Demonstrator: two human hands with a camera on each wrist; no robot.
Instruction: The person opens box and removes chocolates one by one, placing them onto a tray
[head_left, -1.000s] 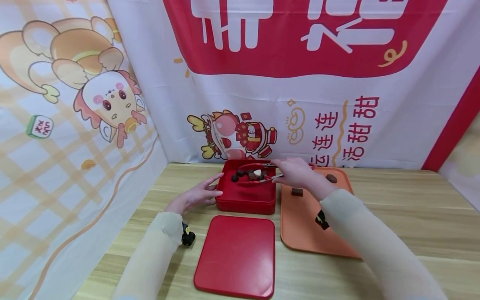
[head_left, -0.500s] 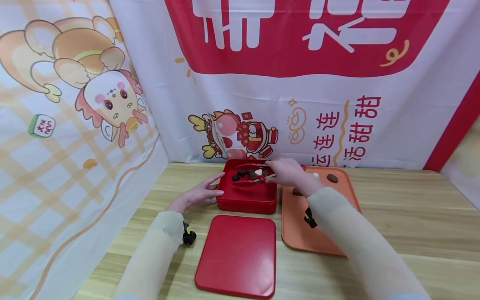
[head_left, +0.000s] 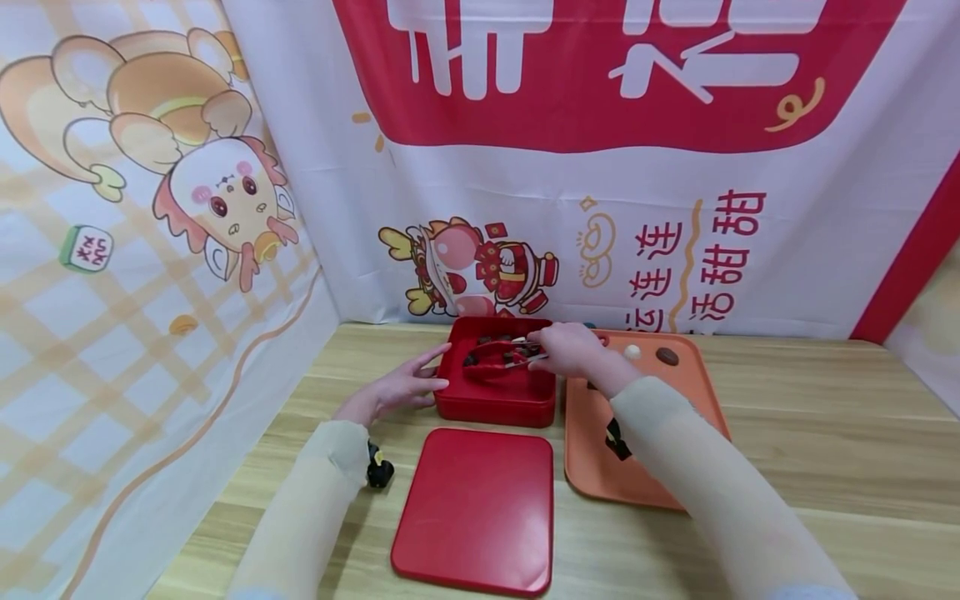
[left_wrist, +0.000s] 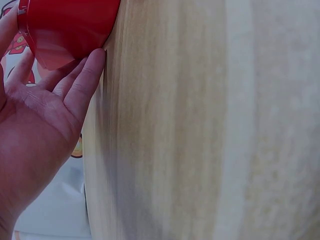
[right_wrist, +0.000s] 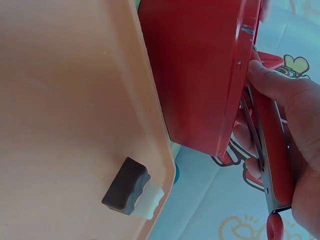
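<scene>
A red square box [head_left: 495, 408] stands near the back of the table with several dark chocolates [head_left: 483, 342] inside. My left hand [head_left: 397, 390] touches its left wall and rim; in the left wrist view, the extended fingers of that hand [left_wrist: 45, 110] rest against the box [left_wrist: 70, 30]. With my right hand [head_left: 573, 350] I grip red-and-metal tongs [right_wrist: 275, 155], whose red tips [head_left: 483, 360] reach down into the box among the chocolates. Whether the tips pinch a piece I cannot tell. The tongs and hand partly hide the box's contents.
An orange tray [head_left: 585, 467] lies right of the box, bearing a brown oval chocolate [head_left: 667, 357], a white piece [head_left: 632, 352] and a dark block [right_wrist: 125, 186]. The red lid [head_left: 474, 508] lies flat in front of the box. A printed cloth [head_left: 480, 183] hangs behind.
My right hand has shifted left towards the box, and the tongs' arms have drawn closer together over the chocolates. A white piece on the tray has come into sight. My left hand stays put.
</scene>
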